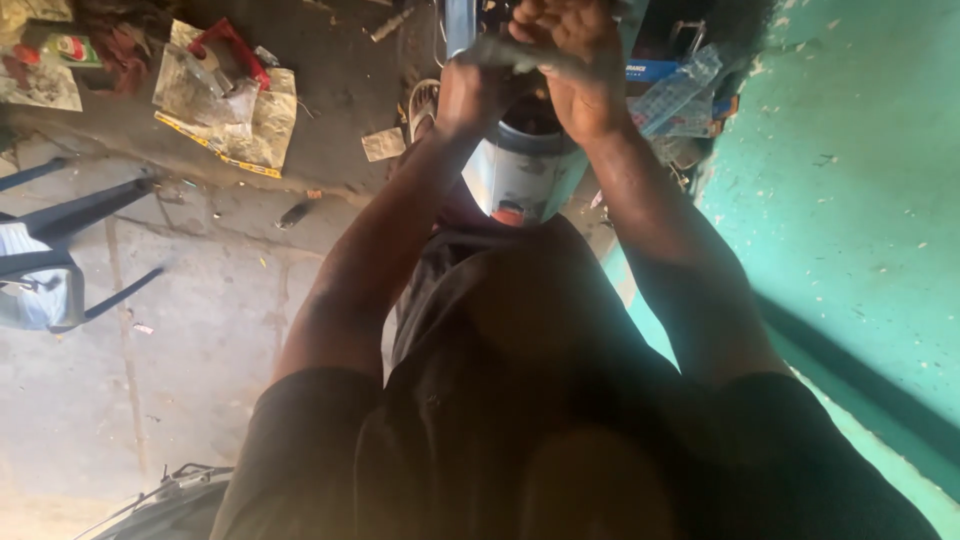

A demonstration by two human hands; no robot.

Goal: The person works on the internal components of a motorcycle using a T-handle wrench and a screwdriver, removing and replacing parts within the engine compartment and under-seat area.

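My left hand [470,95] and right hand [575,65] are both clamped around a grey bar [515,55], directly above a silver canister [525,175].

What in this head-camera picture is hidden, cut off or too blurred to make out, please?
- Left hand and right hand: blurred, grip unclear.
- Grey strip between them: smeared, kind unclear.
- Pale container: its top is covered by the hands.
- Blue chair: cut by the left edge.

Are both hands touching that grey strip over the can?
Touching: the head view shows the right hand and left hand both wrapped around the grey strip.
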